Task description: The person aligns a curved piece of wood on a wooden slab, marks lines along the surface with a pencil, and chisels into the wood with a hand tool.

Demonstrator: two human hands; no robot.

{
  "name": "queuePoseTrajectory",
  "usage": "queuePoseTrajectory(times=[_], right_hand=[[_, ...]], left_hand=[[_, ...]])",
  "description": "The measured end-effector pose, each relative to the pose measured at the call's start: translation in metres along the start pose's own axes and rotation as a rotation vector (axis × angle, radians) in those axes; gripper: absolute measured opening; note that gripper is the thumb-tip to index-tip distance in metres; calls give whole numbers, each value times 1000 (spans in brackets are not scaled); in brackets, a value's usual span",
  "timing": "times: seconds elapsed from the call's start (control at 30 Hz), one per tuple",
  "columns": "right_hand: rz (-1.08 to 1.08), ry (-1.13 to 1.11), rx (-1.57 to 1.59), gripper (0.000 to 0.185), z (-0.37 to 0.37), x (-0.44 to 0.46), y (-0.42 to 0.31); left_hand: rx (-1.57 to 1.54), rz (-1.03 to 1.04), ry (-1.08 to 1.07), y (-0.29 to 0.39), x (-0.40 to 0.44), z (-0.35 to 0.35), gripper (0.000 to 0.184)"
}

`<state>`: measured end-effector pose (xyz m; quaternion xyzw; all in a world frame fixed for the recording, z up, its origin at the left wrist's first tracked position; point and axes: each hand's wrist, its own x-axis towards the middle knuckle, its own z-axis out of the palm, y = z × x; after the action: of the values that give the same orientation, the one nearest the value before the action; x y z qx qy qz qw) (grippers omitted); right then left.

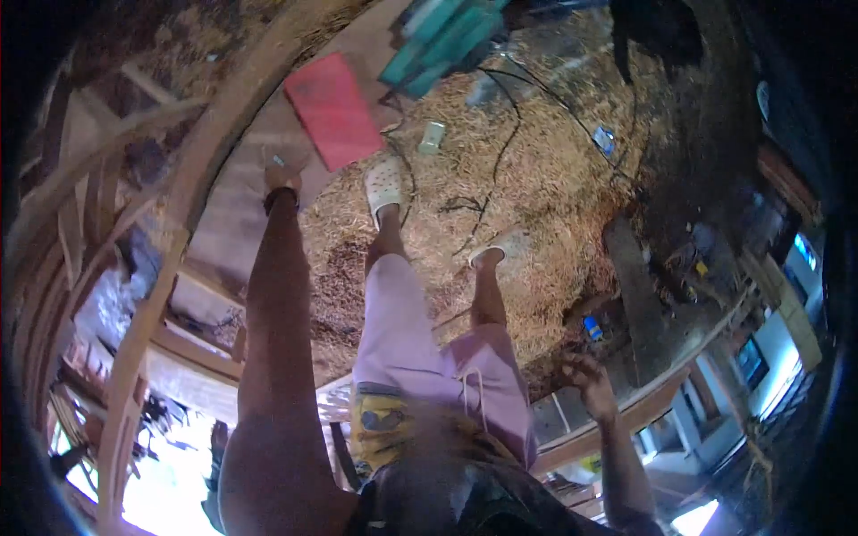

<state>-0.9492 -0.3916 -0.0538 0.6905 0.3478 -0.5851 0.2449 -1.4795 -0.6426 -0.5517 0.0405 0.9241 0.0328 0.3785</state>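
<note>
My left arm stretches forward, and my left hand (284, 171) is at a flat brown board (246, 201), close to a red rectangular block (333, 110). A dark band circles that wrist, and a small pale spot shows on the hand. Its fingers blur into the board, so their pose and anything in them cannot be made out. My right hand (585, 382) is raised at my right side, fingers apart and slightly bent, with nothing visible in it. Beyond the red block lies a green slatted thing (442, 45), partly cut off by the top edge.
Wood shavings (536, 188) cover the floor around my pale clogs (384, 185). Dark cables (514, 116) run across them. A small pale box (433, 137), a blue-and-white packet (604, 140) and a blue item (592, 328) lie about. Wooden framing (143, 330) stands at left.
</note>
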Motion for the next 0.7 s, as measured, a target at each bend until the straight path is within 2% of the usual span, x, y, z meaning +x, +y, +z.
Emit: queuePoseTrajectory(times=[0.03, 0.07, 0.13, 0.2, 0.23, 0.33, 0.4, 0.47, 0.5, 0.6, 0.63, 0.67, 0.7], right_hand=[[49, 44, 10, 35, 2, 0, -4], [0, 35, 1, 35, 4, 6, 1], [-71, 61, -18, 36, -3, 11, 26], [-21, 71, -134, 43, -3, 4, 29], [-63, 86, -163, 44, 1, -6, 28], [-220, 80, -335, 47, 0, -28, 25], [-316, 39, -253, 58, -6, -40, 40], [-544, 178, -237, 69, -17, -60, 54], [-667, 264, -224, 74, -21, -67, 58], [-896, 302, -215, 82, -55, -93, 88], [-957, 348, -224, 85, -78, -100, 101], [-976, 392, -239, 81, -100, -112, 118], [-978, 428, -233, 77, -117, -127, 136]], left_hand=[[18, -86, -75, -11, 18, 5, 57], [455, 177, -48, -38, 36, 28, 47], [866, 498, -74, -30, 31, 37, 34], [858, 568, -246, -1, -15, -13, 24], [887, 668, -194, 0, -36, -18, 24], [512, 623, -349, 24, -108, -34, 23], [-41, 461, -507, 81, -206, -43, 30], [-334, 356, -660, 110, -274, -35, 32], [-237, 429, -751, 119, -288, -23, 40], [-666, 32, -1126, 242, -536, -41, 15], [-476, 212, -1166, 272, -597, -48, 11], [-424, 67, -1219, 285, -635, -23, 11], [-421, 66, -1269, 299, -680, -7, 12]])
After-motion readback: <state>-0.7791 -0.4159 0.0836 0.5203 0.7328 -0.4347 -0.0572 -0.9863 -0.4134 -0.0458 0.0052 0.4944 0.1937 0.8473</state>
